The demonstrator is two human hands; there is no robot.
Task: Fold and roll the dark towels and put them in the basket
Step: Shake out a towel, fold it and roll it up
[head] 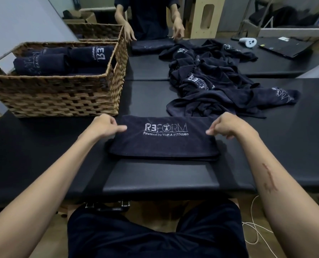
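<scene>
While both forearms are reaching forward over the black table [285,146], the left hand [104,125] and right hand [227,125] are pinching the folded towel's [164,144] far corners; it is lying flat near the basket [62,94].

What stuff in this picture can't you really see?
All in the head view:
- How many rolled towels lie in the near basket: its walls hide the lower ones.
- Inside of the far basket: blocked by the near one.
- The other person: cut off above the shoulders by the top edge.
- Fingers of the left hand and right hand: curled into the folded towel, tips hidden.
- Towel count in the pile: too tangled.
</scene>
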